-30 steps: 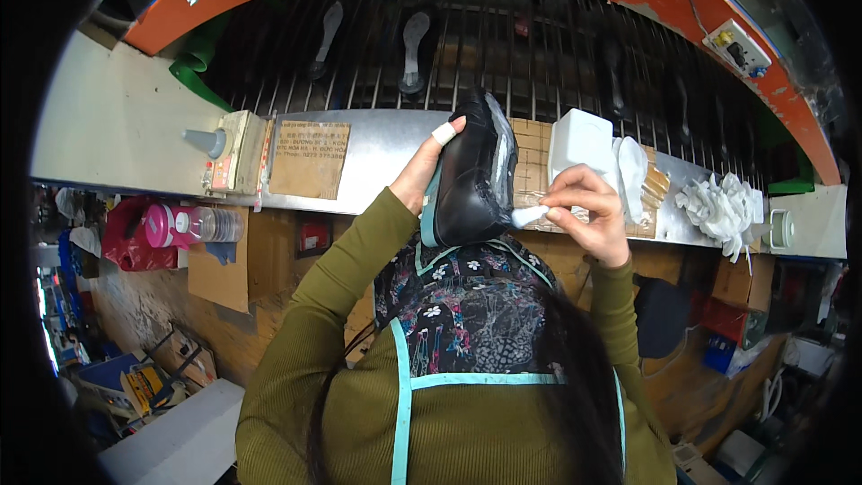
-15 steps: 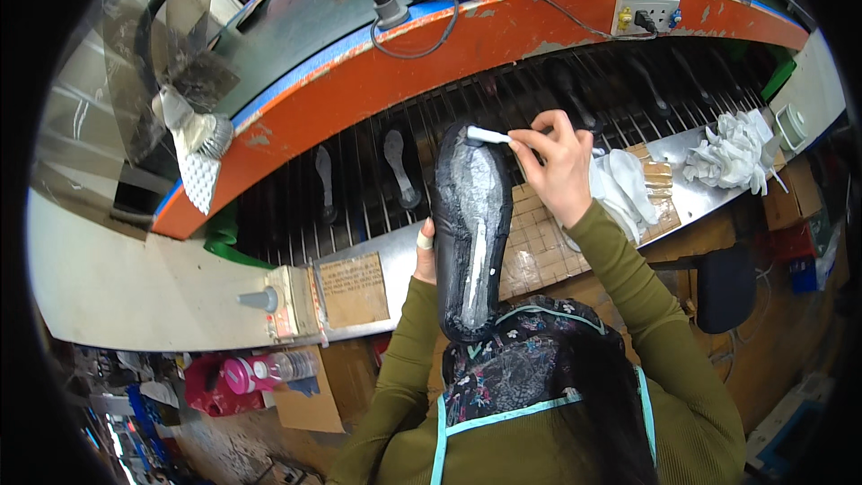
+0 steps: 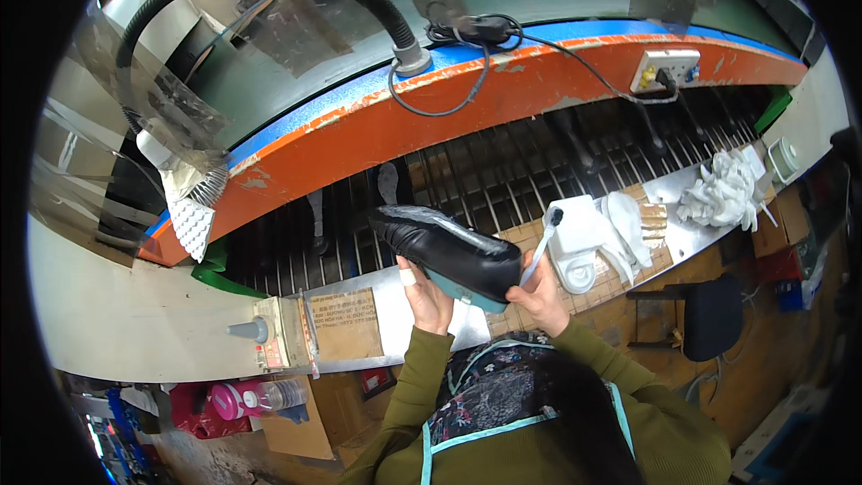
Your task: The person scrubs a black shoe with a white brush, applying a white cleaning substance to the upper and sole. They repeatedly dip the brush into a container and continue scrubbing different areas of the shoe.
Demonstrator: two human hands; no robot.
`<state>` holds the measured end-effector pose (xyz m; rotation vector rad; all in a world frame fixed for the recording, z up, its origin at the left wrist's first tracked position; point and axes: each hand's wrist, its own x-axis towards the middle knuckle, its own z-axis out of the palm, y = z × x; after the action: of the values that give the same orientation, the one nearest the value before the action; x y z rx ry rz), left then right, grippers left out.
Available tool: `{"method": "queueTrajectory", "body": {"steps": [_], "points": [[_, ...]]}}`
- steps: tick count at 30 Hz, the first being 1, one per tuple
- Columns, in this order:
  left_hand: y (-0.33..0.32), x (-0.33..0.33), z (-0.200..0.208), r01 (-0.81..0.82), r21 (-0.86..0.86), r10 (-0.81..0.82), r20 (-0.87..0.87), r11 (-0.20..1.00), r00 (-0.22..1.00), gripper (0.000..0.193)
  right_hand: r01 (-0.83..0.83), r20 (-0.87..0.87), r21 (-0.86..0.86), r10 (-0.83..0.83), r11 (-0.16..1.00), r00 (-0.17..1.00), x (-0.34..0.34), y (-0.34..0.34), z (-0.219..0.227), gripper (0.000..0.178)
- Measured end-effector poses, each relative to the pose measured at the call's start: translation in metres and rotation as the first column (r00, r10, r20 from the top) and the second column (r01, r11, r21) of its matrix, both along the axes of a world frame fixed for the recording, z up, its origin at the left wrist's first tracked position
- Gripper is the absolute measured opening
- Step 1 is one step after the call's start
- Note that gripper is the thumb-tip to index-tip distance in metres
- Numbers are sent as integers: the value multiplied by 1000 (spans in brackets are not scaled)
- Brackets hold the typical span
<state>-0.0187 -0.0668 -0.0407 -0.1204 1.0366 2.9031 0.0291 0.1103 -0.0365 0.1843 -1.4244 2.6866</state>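
A black shoe upper (image 3: 446, 256) on a teal last (image 3: 462, 289) lies on its side in front of me. Its bottom, edged with a whitish smear, faces away. My left hand (image 3: 426, 299) supports it from below near the left end, thumb up along the side and tape round one finger. At the other end, my right hand (image 3: 543, 298) touches the shoe while gripping a brush (image 3: 542, 250) with a pale handle. The brush's dark bristle head points up, beside a white plastic container (image 3: 576, 238).
Beyond the shoe runs a rack of metal bars (image 3: 458, 184) carrying dark soles (image 3: 388, 183). White cloth-like pieces (image 3: 626, 223) and a white heap (image 3: 724, 195) lie at right. Cardboard (image 3: 346, 323) covers the ledge at left; an orange beam (image 3: 346, 130) spans behind.
The shoe has turned from upright, bottom facing me, to lying sideways. My right hand has drawn the brush off its bottom and come down to its right end. The view has shifted.
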Motion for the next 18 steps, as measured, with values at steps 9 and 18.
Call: {"method": "queueTrajectory", "body": {"steps": [9,18], "points": [[-33,-4,0,201,-605,-234,26,771,972,80,233,491,-204,-107,951,865,-85,29,-28,33],[-81,29,162,-560,-26,416,-643,828,644,81,600,-343,428,-493,676,799,-271,43,-90,65]]}}
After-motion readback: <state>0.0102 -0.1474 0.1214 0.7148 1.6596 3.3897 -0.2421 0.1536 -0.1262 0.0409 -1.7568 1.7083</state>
